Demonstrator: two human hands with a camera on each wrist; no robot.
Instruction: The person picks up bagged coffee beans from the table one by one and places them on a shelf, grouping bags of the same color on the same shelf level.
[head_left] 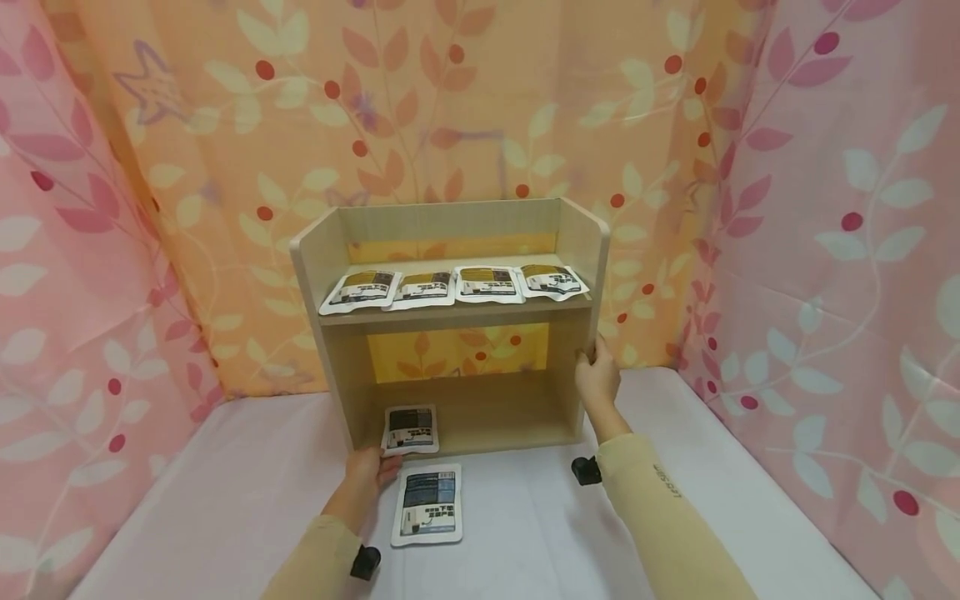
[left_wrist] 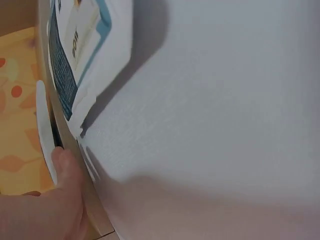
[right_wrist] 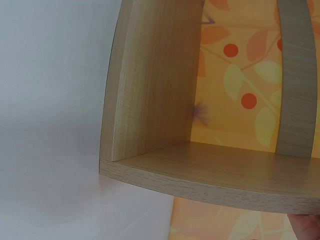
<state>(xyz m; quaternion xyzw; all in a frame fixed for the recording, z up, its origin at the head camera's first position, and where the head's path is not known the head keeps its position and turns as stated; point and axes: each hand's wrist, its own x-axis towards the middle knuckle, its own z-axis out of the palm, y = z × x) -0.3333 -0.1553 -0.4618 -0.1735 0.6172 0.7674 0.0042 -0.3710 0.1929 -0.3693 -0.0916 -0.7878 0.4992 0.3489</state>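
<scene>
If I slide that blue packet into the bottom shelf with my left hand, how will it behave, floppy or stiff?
The blue packet is a flat sealed pouch, so it probably flexes somewhat rather than staying rigid. It looks thin and probably light, and should slide easily on the smooth wooden shelf. Lying flat under the left hand, it is unlikely to roll or tip; its thin edges might curl.

The shelf [head_left: 450, 317] is pale wood-grain board, matt, its cut edges rough. The pouches [head_left: 426, 503] look like glossy plastic film. The tabletop [head_left: 525, 533] is white, matt, finely textured. Behind hangs printed cloth [head_left: 450, 100].
</scene>
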